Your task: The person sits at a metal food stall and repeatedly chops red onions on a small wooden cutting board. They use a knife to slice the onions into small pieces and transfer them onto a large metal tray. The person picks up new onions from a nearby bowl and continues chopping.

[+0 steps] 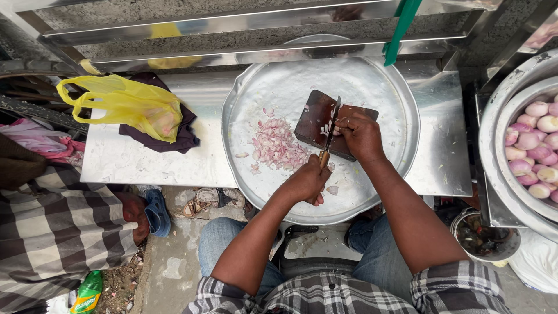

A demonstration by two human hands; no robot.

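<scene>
Steel counter carries everything, with a big round steel tray sitting on it right in front of me. On the tray, toward the far right of centre, is a dark wooden chopping block. To my right, off the counter, a large metal basin holds peeled whole shallots, pale pink to purple. On the counter's left lies a yellow plastic bag on top of a dark cloth.

My left hand is closed around the wooden handle of the knife, blade standing on edge across the block. My right hand is curled, fingertips pinning the shallot being cut on the block; the piece itself is mostly hidden under my fingers, only small pale bits showing by the blade.

To do this cut well, I judge: keep right fingertips tucked back behind the knuckles, blade riding close beside them, short even strokes, block held steady so it doesn't slide on the slick tray.

The chopped shallot pile lies on the tray just left of the block: small, uneven pink-white dice, loosely heaped, with a few stray flakes scattered toward the tray's near rim and near my left hand.
</scene>
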